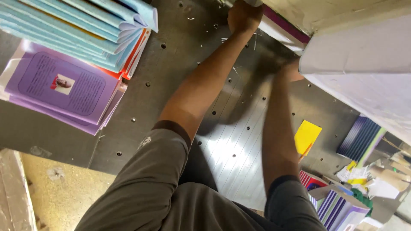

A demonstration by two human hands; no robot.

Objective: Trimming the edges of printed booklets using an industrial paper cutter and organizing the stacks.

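Both my arms stretch forward over a dark metal table (184, 77) dotted with small holes. My left hand (243, 16) is at the far edge, closed on a stack of booklets (280, 30) with a purple spine that sits under a pale machine housing (355, 55). My right hand (291, 70) is blurred and mostly hidden under that housing, pressed against the same stack; its fingers cannot be made out.
Stacks of purple-covered booklets (60, 85) and light blue ones (81, 30) lie at the left of the table. A yellow sheet (307, 136), striped booklets (361, 139) and paper scraps (372, 179) lie at the right. A sandy floor (60, 196) shows below left.
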